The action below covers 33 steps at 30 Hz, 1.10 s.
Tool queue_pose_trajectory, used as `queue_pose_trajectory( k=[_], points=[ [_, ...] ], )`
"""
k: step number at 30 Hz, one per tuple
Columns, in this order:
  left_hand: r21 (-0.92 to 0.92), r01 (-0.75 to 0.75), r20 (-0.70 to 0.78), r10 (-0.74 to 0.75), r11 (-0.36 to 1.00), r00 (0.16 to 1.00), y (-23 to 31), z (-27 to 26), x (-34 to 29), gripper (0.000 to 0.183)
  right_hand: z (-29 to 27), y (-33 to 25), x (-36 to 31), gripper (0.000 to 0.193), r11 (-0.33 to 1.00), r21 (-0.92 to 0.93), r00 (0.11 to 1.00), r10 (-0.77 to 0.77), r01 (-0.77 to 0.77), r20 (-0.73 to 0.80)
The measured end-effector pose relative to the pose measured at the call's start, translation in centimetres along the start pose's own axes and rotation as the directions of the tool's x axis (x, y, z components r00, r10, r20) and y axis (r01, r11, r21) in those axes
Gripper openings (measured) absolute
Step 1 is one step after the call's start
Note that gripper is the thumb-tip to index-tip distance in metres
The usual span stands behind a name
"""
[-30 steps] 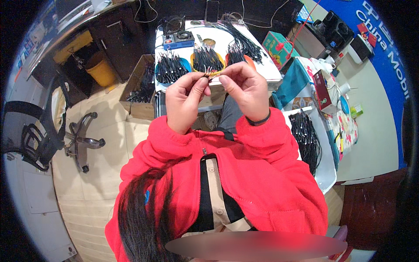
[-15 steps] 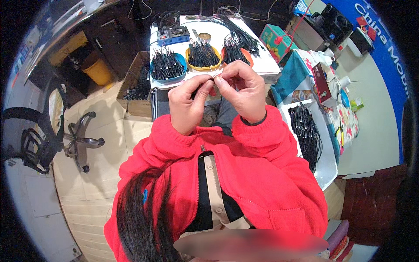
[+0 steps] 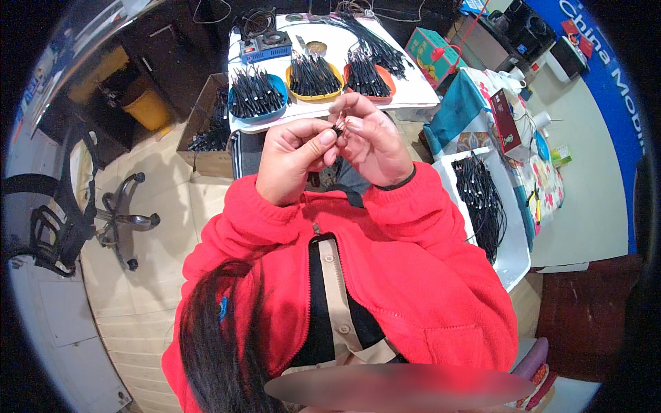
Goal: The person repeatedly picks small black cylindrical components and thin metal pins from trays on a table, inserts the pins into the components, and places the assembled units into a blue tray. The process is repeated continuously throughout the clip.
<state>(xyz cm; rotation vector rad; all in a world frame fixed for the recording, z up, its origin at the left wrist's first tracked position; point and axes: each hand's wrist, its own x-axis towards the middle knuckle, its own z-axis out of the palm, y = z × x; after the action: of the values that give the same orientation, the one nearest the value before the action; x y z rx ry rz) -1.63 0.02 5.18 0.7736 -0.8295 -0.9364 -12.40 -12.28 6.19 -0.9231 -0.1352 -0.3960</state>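
Before my chest, my left hand (image 3: 292, 157) is closed, thumb and index finger pinching a short black cable end (image 3: 337, 130). Thin reddish wires stick up from it. My right hand (image 3: 379, 143) is loosely curled against the same wires, its index finger raised and its thumb at their side; the exact grip there is hard to see. Beyond the hands, on a white table (image 3: 323, 113), stand a blue tray (image 3: 279, 113), a yellow tray (image 3: 313, 96) and an orange tray (image 3: 387, 95), each filled with black cables.
Behind the trays are a blue device with knobs (image 3: 270, 51), a small round tin (image 3: 317, 48) and more black cables (image 3: 379, 51). A cardboard box (image 3: 205, 162) stands left, a white foam box (image 3: 513, 265) of cables right. A wheeled chair (image 3: 131, 220) is further left.
Both hands have come slightly lower and turned. My right index finger has lifted and its fingers have loosened; the left still pinches the cable. The whole view has shifted slightly.
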Motion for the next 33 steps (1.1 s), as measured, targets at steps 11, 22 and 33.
queue_pose_trajectory(
  k=[11,22,33],
  points=[
    [0.049,0.106,-0.042,-0.104,0.993,0.994,-0.2,-0.4,-0.6,0.015,-0.7,1.7,-0.5,0.022,0.994,0.002,0.993,0.107,-0.107,-0.055],
    [0.2,0.189,-0.031,-0.187,0.961,0.982,0.0,-0.8,0.3,0.014,-1.3,-0.8,-0.8,0.024,0.249,-0.964,0.973,-0.228,0.088,0.03],
    [0.129,0.328,0.099,-0.342,0.936,0.935,0.3,-2.3,-0.2,0.014,-2.7,-4.5,-2.6,0.025,0.046,-0.956,0.94,-0.202,0.291,0.276]
  ],
)
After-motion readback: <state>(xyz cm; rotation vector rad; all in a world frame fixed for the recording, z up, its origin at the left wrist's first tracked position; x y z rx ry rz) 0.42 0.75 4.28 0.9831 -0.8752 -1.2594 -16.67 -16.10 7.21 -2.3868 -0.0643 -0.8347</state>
